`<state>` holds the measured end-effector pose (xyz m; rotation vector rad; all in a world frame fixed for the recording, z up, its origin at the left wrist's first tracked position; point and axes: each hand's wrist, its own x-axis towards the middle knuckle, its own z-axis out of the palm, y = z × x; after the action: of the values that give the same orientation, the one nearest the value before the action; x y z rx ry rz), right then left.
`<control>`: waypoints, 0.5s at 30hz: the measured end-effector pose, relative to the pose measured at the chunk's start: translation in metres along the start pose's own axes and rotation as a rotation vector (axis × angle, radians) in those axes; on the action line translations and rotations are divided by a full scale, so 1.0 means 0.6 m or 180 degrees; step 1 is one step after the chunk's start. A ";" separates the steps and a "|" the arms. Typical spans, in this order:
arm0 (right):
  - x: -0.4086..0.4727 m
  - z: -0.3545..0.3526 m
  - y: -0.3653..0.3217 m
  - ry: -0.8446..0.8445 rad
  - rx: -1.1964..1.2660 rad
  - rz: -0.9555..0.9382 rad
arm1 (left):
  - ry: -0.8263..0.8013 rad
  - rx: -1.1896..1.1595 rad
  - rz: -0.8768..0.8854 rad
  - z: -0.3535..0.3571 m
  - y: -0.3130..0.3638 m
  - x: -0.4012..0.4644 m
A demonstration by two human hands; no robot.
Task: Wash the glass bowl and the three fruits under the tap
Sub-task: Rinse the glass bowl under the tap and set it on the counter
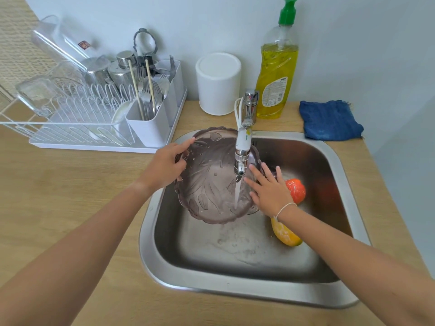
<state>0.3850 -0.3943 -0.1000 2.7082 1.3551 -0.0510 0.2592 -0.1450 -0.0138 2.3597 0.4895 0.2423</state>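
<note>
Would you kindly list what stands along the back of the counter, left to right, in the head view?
White wire dish rack → white cutlery holder → white round canister → chrome tap → yellow dish-soap bottle → folded blue cloth.

Glass bowl [211, 182] under running tap [242, 149], both hands on it.

One head-worn wide-angle camera looks forward and steeply down from above the near edge of the tabletop [77, 208], close enough that both forearms run in from the bottom corners. The steel sink [235, 285] fills the lower centre and the wall closes the top. Straight edges bow toward the frame's sides. No second view shares the scene.
</note>
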 end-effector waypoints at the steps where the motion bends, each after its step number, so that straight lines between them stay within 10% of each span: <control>1: -0.001 0.006 -0.005 -0.0018 0.0145 -0.0045 | -0.0002 -0.0030 -0.0064 0.001 0.001 -0.001; 7: -0.032 0.031 -0.042 0.0193 0.1322 -0.0180 | 0.0025 -0.0583 -0.0557 0.008 -0.005 -0.017; 10: -0.032 0.025 -0.030 0.1024 0.2290 0.0538 | 0.0015 -0.0926 -0.0781 0.018 -0.010 -0.026; 15: -0.018 -0.004 0.002 0.0588 0.4559 0.1482 | -0.0142 -0.1301 -0.1068 0.046 -0.020 -0.035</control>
<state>0.3792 -0.4033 -0.0968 4.1507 0.6895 -1.1470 0.2448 -0.1621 -0.0429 1.8502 0.7287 0.1188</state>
